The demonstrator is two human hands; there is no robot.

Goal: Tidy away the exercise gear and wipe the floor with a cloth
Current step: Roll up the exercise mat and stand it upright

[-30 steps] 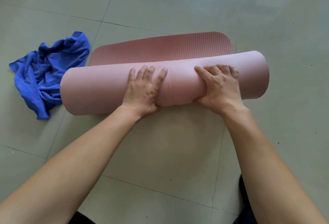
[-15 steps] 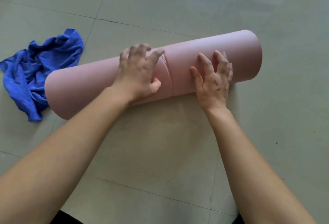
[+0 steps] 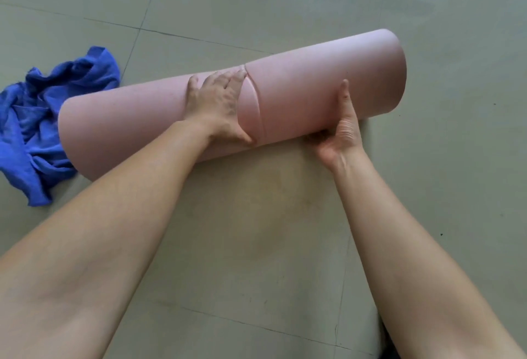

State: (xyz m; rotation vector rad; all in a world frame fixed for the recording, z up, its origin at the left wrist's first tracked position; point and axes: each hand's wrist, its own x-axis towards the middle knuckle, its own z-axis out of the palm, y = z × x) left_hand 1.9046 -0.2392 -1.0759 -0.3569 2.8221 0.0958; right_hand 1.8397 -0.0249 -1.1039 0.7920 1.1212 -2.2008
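Both bare forearms reach forward from the near edge, the left one crossing diagonally from the near left corner and the right one running almost straight up from the near right. The left hand point(image 3: 216, 104) lies palm down on the pink mat point(image 3: 299, 87). Its fingers point(image 3: 228, 79) are spread and fairly straight, draped over the top of the curve, and its thumb is low on the near side, so it presses on the roll rather than closing round it. The right hand point(image 3: 342, 130) is turned palm up at the roll's near underside, right of the middle. Its thumb point(image 3: 345, 93) stands up flat against the near face and its fingers are tucked beneath and out of sight, cupping the roll from below. The mat is fully rolled into a thick tube lying on the tiled floor point(image 3: 256, 230), slanting from near left to far right. Its outer skin is smooth, plain pink. A curved crease point(image 3: 255, 102) dents the outer layer just right of the left hand's fingertips. A crumpled blue cloth point(image 3: 42, 119) lies on the floor at the left, against the roll's left end.
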